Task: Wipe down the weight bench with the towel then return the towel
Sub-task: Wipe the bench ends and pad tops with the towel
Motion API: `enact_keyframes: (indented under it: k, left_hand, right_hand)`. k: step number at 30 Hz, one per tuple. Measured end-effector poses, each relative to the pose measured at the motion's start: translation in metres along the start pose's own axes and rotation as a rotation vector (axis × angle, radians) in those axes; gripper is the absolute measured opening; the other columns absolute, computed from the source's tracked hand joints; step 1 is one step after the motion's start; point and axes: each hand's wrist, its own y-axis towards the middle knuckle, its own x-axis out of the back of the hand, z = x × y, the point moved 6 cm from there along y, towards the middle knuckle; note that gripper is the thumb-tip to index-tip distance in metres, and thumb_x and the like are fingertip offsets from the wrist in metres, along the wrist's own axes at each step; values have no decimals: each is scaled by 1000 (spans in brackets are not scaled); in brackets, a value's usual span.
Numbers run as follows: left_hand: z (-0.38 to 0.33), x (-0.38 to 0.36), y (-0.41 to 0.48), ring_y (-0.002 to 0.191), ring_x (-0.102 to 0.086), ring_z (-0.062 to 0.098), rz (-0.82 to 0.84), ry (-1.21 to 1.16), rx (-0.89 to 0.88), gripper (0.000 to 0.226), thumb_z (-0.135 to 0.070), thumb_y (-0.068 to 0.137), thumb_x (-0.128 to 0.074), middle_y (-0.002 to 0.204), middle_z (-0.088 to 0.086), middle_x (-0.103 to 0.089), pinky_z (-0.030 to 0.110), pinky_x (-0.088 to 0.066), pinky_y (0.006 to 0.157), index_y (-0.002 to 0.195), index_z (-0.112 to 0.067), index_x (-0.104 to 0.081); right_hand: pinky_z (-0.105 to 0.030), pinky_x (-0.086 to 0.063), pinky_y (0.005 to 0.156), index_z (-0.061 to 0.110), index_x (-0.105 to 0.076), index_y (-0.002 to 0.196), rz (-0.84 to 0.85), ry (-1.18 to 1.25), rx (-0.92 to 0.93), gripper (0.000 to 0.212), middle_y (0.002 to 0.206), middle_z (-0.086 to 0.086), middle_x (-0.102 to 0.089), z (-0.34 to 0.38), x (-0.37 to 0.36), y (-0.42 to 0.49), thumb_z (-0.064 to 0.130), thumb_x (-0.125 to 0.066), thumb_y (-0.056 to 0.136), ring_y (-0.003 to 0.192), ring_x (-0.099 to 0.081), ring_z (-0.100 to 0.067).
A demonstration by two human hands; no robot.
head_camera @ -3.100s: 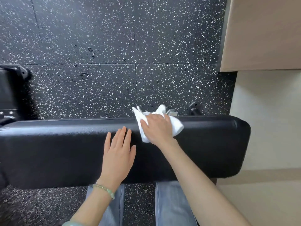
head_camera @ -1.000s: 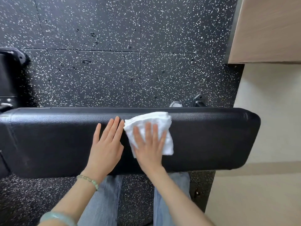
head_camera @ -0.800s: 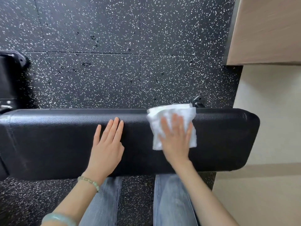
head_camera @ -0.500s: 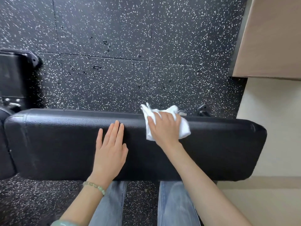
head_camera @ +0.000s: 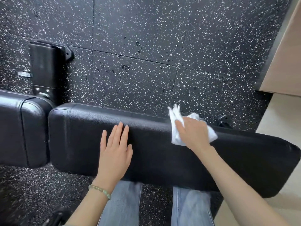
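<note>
Towel point(head_camera: 177, 137) shifted to bench point(head_camera: 159, 160) far edge, right hand point(head_camera: 193, 134) gripping it

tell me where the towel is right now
In the head view the white towel is bunched under the right hand at the far edge of the black bench pad, to the right of the flat left hand.

Speckled black floor point(head_camera: 130, 46), wooden panel point(head_camera: 284, 62)
</note>
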Motion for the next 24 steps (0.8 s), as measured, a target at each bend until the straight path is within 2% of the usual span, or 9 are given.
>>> enact_keyframes:
  k: [3,7,11,15,17,19,20,22,24]
  left_hand:
    - [12,1,-1,136,-38,28,-19,-9,-1,55,-30,92,-34,147,14,-41,52,-18,115,140,-4,-45]
    - [24,-2,-3,137,-36,26,-26,-36,-40,56,-29,92,-34,149,13,-40,51,-17,116,142,-4,-42]
    - [49,0,-5,137,-37,26,-48,-67,6,57,-28,91,-37,148,15,-40,49,-15,117,140,0,-42]
    - [71,8,-2,137,-35,28,-51,-66,-18,56,-30,91,-36,148,16,-38,50,-16,116,140,-2,-43]
    - [85,11,2,139,-32,29,-35,-38,-18,58,-34,92,-35,151,15,-34,51,-16,115,143,-6,-41]
    - [103,13,5,141,-28,33,-18,-7,10,61,-41,92,-37,153,16,-30,55,-15,115,147,-14,-37]
    - [111,13,6,141,-27,36,-14,11,18,63,-46,92,-40,154,17,-29,57,-13,114,148,-18,-35]
    - [121,12,6,141,-23,40,5,46,-12,74,-55,87,-53,154,18,-26,62,-10,112,150,-24,-31]
    - [124,8,5,142,-21,42,49,57,-51,98,-55,71,-74,155,19,-24,65,-11,110,151,-26,-26]
  right_hand:
    - [-33,-31,66,25,-65,104,-1,-107,-26,57,94,5,-68,34,-5,5,41,-12,89,82,-58,-23]
    - [-40,-32,89,19,-63,114,130,196,87,40,110,-6,-67,141,8,22,36,-29,99,101,-57,-28]
    - [-41,-33,90,24,-58,119,217,248,241,43,117,-6,-64,213,8,37,41,-24,99,102,-56,-28]
    - [-52,-42,83,65,-31,124,259,230,122,61,106,-5,-62,145,-18,38,63,7,78,83,-57,-31]
    - [-42,-44,72,53,-36,131,196,90,31,62,101,-3,-64,98,-22,27,52,0,81,67,-49,-25]
    - [-33,-38,67,22,-55,114,182,54,-90,62,89,-4,-63,68,-21,19,51,-9,86,66,-46,-23]
    - [-32,-37,67,17,-59,106,185,51,-139,62,81,-2,-60,66,-17,16,51,-11,85,67,-46,-23]
    - [-34,-36,71,23,-59,113,147,-15,-147,61,79,6,-59,88,-9,16,45,-13,81,73,-50,-24]
    - [-43,-43,75,35,-39,137,126,-49,4,60,82,15,-59,135,-1,22,38,-21,79,81,-52,-29]
